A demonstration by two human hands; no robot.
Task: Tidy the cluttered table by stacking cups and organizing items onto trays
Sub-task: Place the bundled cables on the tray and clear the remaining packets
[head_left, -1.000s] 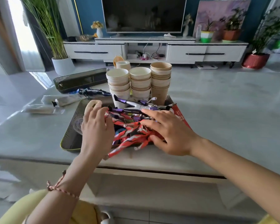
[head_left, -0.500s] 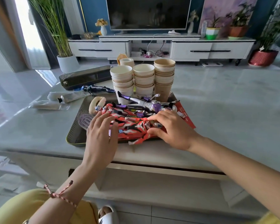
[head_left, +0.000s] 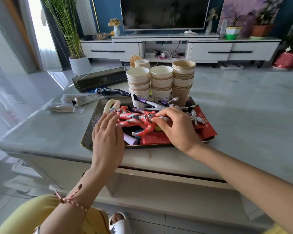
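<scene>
Right grip (head_left: 174,127) pinches red figure (head_left: 135,118) in tray (head_left: 86,142) with cup stacks (head_left: 161,81).

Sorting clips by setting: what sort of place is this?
Probably a home living room: a television on a low white cabinet, potted plants beside it, a coffee table in front.

arms: bare from the left hand (head_left: 107,139) and right hand (head_left: 178,130) back to the frame edge.
bracelet (head_left: 69,200): braided red-pink cord on the wrist behind the left hand, knotted; its loose tail ends in a dark bead (head_left: 80,186).
garment (head_left: 32,215): yellow fabric, under the left forearm.
slipper (head_left: 119,223): white, open toe, dark jagged print; low, between the forearms.
</scene>
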